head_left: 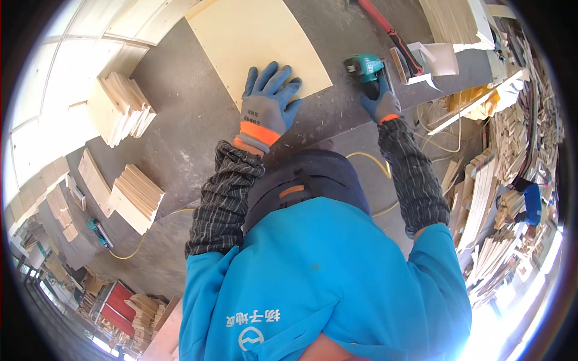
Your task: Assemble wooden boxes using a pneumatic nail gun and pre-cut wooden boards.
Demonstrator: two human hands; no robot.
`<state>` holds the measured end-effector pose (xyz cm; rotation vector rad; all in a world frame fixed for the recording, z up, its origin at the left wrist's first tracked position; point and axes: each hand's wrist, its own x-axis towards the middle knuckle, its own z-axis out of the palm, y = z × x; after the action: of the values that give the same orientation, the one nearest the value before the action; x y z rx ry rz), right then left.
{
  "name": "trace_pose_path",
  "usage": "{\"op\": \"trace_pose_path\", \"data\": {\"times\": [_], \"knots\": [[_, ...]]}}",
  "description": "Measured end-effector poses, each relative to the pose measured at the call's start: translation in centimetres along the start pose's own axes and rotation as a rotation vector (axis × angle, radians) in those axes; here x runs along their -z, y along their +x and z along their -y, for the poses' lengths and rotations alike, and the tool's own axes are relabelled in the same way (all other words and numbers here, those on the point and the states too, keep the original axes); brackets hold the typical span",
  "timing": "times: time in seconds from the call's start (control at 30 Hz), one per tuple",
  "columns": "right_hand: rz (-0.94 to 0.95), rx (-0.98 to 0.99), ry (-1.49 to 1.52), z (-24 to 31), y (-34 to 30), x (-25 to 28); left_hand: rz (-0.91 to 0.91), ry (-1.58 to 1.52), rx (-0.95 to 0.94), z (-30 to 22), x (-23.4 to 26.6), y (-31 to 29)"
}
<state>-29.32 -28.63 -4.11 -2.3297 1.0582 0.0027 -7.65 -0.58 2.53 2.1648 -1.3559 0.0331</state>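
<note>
My left hand, in a grey and blue glove with an orange cuff, lies with fingers spread on the near edge of a pale wooden panel. The panel rests on a dark worktable. To the right, my gloved right hand is wrapped round the grip of a teal and black nail gun. The nail gun is over the table, to the right of the panel and apart from it. Part of its grip is hidden by my fingers.
A red and black-handled tool lies across an open cardboard box. Stacked boards and more panels stand at left. A second teal tool has a yellow hose. Another yellow hose curves by my right forearm. A person is far right.
</note>
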Motion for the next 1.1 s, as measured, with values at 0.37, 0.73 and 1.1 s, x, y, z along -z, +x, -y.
{"op": "trace_pose_path", "data": {"times": [0.37, 0.73, 1.1], "knots": [[0.457, -0.249, 0.729, 12.4, -10.9, 14.0, -0.028, -0.031, 0.008, 0.3, 0.2, -0.4], [0.465, -0.253, 0.555, 14.6, -10.5, 11.6, -0.039, -0.015, 0.03, 0.2, 0.1, -0.4], [0.455, -0.223, 0.528, 14.5, -10.3, 10.9, -0.035, -0.021, 0.034, 0.4, -0.1, -0.7]]}}
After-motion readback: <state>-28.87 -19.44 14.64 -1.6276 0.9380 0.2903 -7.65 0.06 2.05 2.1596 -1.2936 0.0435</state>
